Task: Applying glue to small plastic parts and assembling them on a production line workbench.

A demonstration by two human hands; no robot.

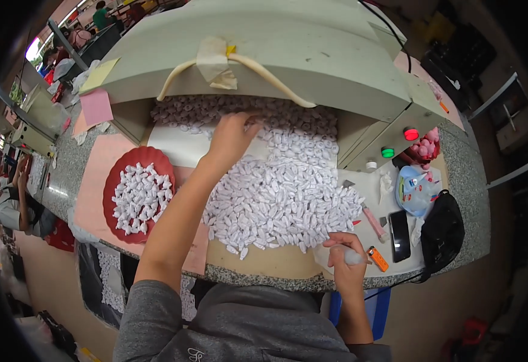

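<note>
A heap of small white wrapped pieces (282, 193) is spreading across the worktable, its long axis running from the grey machine's (288, 54) mouth toward the table's near edge (264, 279). The left hand (230, 137) is reaching into the heap just below the machine, fingers loosely spread and resting on the pieces, gripping nothing clearly. The right hand (345, 256), at the heap's near right corner by the table edge, is pinching a slim white tool (355, 258). A red dish (138, 193) of pieces is sitting left of the heap.
</note>
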